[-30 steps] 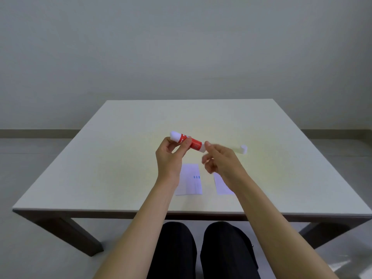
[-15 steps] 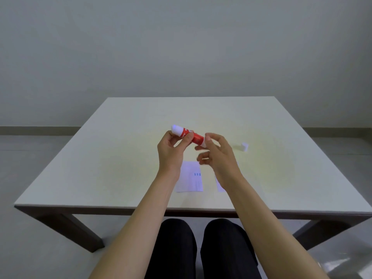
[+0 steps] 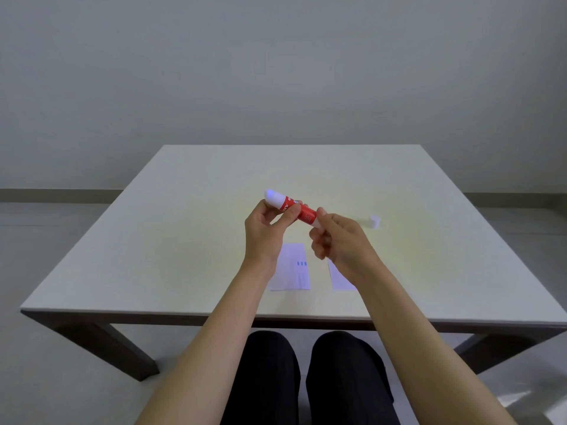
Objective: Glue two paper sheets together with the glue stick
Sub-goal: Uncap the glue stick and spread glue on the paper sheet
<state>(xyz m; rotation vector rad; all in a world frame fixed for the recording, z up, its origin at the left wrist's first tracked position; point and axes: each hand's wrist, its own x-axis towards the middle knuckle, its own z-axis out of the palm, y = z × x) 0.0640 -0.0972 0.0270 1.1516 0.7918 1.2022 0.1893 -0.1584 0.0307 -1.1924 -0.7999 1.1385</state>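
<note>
A red glue stick [image 3: 302,211] with a white tip pointing up and left is held above the table. My left hand [image 3: 265,233] grips its upper half between thumb and fingers. My right hand [image 3: 340,240] pinches its lower end with thumb and forefinger. Two small white paper sheets lie on the table below my hands: the left sheet [image 3: 293,271] carries small blue marks, and the right sheet [image 3: 339,279] is partly hidden by my right wrist. A small white cap [image 3: 374,221] rests on the table to the right of my right hand.
The pale table [image 3: 184,240] has its near edge just above my knees and dark legs at the corners. A plain wall stands behind it.
My right hand has closed in on the lower end of the glue stick and now pinches it. The stick and my left hand stay nearly in place.
</note>
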